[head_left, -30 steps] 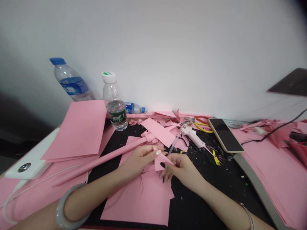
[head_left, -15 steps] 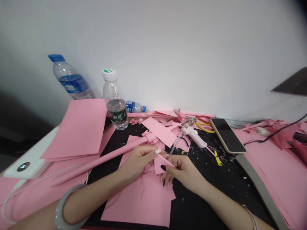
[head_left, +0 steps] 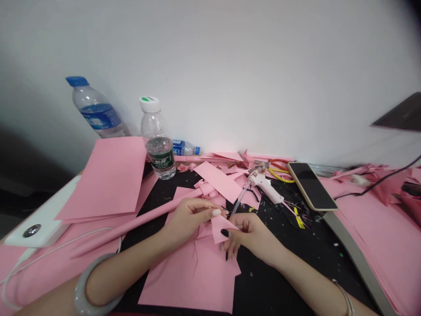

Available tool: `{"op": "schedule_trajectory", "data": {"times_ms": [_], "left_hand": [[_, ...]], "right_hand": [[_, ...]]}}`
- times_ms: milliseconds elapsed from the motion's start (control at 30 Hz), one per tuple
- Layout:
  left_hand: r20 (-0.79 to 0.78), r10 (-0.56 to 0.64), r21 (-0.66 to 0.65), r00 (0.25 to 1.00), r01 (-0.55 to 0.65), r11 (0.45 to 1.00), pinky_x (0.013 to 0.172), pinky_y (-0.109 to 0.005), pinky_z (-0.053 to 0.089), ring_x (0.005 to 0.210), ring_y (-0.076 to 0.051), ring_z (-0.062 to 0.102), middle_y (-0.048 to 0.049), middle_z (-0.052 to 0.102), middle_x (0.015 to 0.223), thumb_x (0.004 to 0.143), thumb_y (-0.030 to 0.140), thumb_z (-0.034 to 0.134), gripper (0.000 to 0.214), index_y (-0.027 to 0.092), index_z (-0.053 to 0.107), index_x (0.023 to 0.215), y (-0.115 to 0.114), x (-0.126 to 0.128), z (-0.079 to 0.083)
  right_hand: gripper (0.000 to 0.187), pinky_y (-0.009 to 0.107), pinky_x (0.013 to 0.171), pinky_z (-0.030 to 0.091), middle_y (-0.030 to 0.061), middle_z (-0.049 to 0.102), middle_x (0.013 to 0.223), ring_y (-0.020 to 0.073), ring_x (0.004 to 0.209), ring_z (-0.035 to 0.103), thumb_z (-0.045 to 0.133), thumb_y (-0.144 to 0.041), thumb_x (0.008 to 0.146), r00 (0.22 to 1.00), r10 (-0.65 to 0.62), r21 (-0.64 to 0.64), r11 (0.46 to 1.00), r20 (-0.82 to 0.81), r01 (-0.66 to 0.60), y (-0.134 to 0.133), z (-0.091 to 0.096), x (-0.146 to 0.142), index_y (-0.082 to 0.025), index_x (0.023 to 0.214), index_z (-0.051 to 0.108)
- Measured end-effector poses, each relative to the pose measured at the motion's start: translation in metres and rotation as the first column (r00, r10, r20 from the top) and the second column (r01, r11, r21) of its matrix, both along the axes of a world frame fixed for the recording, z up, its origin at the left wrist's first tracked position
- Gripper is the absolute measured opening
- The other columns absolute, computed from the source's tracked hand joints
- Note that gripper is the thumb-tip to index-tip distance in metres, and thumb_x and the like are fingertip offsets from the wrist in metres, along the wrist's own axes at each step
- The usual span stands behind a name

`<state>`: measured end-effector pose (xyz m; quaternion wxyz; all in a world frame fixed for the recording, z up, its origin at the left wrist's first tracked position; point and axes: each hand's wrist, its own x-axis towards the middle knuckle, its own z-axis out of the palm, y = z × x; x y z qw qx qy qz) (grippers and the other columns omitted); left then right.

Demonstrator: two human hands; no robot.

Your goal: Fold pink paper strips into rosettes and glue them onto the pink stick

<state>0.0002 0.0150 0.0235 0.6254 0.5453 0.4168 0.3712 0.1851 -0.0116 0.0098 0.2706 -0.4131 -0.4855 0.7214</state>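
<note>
My left hand [head_left: 190, 217] and my right hand [head_left: 248, 235] meet over a black mat, both pinching one small folded pink paper piece [head_left: 219, 228]. The left thumb and forefinger grip its upper left corner. The right thumb presses on its face with the fingers curled behind. Under the hands lies a larger cut pink sheet [head_left: 194, 276]. A long rolled pink paper tube [head_left: 131, 226] runs from the left hand toward the lower left.
A white glue gun [head_left: 265, 186] and a phone [head_left: 311, 184] lie beyond the hands on the right. Two upright bottles [head_left: 158, 140] [head_left: 95, 112] stand at the back left beside a pink paper stack [head_left: 112, 177]. Scissors [head_left: 279, 169], pink scraps and cables lie around.
Both hands with the small pink piece have sunk slightly toward the mat. The left fingertips have closed in on the piece's corner.
</note>
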Motion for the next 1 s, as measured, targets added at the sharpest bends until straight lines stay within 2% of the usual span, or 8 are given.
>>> {"op": "schedule_trajectory", "data": {"times_ms": [167, 533, 633, 733, 833, 933, 1000], "left_hand": [[0.062, -0.019, 0.002, 0.998, 0.019, 1.000, 0.081, -0.035, 0.052, 0.083, -0.023, 0.068, -0.0079, 0.076, 0.082, 0.071, 0.022, 0.067, 0.012, 0.014, 0.076, 0.074, 0.002, -0.003, -0.005], [0.088, 0.019, -0.010, 0.996, -0.018, 1.000, 0.076, -0.033, 0.054, 0.075, -0.021, 0.068, -0.0058, 0.076, 0.075, 0.067, 0.019, 0.071, 0.005, 0.016, 0.075, 0.067, 0.002, -0.002, -0.007], [0.048, 0.021, 0.035, 0.999, -0.023, 0.999, 0.075, -0.032, 0.054, 0.076, -0.021, 0.069, -0.0060, 0.076, 0.077, 0.067, 0.017, 0.071, 0.004, 0.016, 0.075, 0.069, 0.002, -0.004, -0.007], [-0.047, 0.023, 0.134, 0.999, -0.016, 0.991, 0.073, -0.029, 0.054, 0.076, -0.020, 0.069, -0.0054, 0.076, 0.079, 0.071, 0.016, 0.069, 0.006, 0.016, 0.075, 0.072, 0.004, -0.008, -0.006], [-0.177, 0.031, 0.310, 0.984, 0.026, 0.950, 0.069, -0.025, 0.053, 0.073, -0.018, 0.068, -0.0041, 0.076, 0.080, 0.076, 0.017, 0.067, 0.008, 0.017, 0.075, 0.075, 0.006, -0.014, -0.007], [-0.291, 0.047, 0.520, 0.955, 0.117, 0.846, 0.067, -0.023, 0.052, 0.072, -0.017, 0.068, -0.0036, 0.076, 0.081, 0.081, 0.022, 0.064, 0.011, 0.019, 0.075, 0.079, 0.009, -0.020, -0.012], [-0.347, 0.068, 0.613, 0.935, 0.171, 0.772, 0.070, -0.024, 0.052, 0.075, -0.017, 0.069, -0.0042, 0.076, 0.082, 0.084, 0.027, 0.061, 0.015, 0.020, 0.075, 0.082, 0.011, -0.024, -0.015]], "right_hand": [[0.036, 0.022, 0.045, 0.051, 0.0065, 0.070, 0.062, 0.0146, 0.049, 0.067, 0.070, -0.045, 0.073, 0.999, 0.027, -0.022, 0.999, -0.030, -0.027, 0.000, 0.001, 0.001, -0.011, 0.068, 0.058], [0.034, 0.022, 0.044, 0.053, 0.0069, 0.071, 0.063, 0.0150, 0.049, 0.067, 0.070, -0.042, 0.074, 0.998, 0.038, -0.024, 0.999, -0.046, -0.039, 0.000, 0.000, 0.001, -0.012, 0.067, 0.057], [0.035, 0.023, 0.044, 0.053, 0.0068, 0.071, 0.063, 0.0153, 0.049, 0.067, 0.070, -0.044, 0.073, 0.999, 0.035, -0.022, 0.999, -0.038, -0.036, 0.000, 0.000, 0.002, -0.012, 0.067, 0.057], [0.035, 0.022, 0.045, 0.052, 0.0060, 0.070, 0.061, 0.0150, 0.049, 0.067, 0.070, -0.045, 0.073, 0.999, 0.031, 0.000, 1.000, -0.008, -0.031, 0.002, 0.001, 0.003, -0.012, 0.067, 0.057], [0.033, 0.022, 0.046, 0.053, 0.0045, 0.069, 0.060, 0.0136, 0.049, 0.067, 0.067, -0.043, 0.076, 0.998, 0.020, 0.060, 0.998, 0.054, -0.024, 0.003, 0.005, 0.004, -0.013, 0.067, 0.058], [0.031, 0.022, 0.048, 0.053, 0.0032, 0.069, 0.059, 0.0129, 0.049, 0.066, 0.064, -0.041, 0.079, 0.991, 0.008, 0.130, 0.991, 0.136, -0.026, 0.005, 0.008, 0.005, -0.014, 0.066, 0.057], [0.032, 0.022, 0.047, 0.053, 0.0030, 0.069, 0.059, 0.0135, 0.049, 0.066, 0.062, -0.042, 0.080, 0.984, 0.011, 0.154, 0.987, 0.180, -0.039, 0.005, 0.009, 0.006, -0.015, 0.065, 0.056]]}}
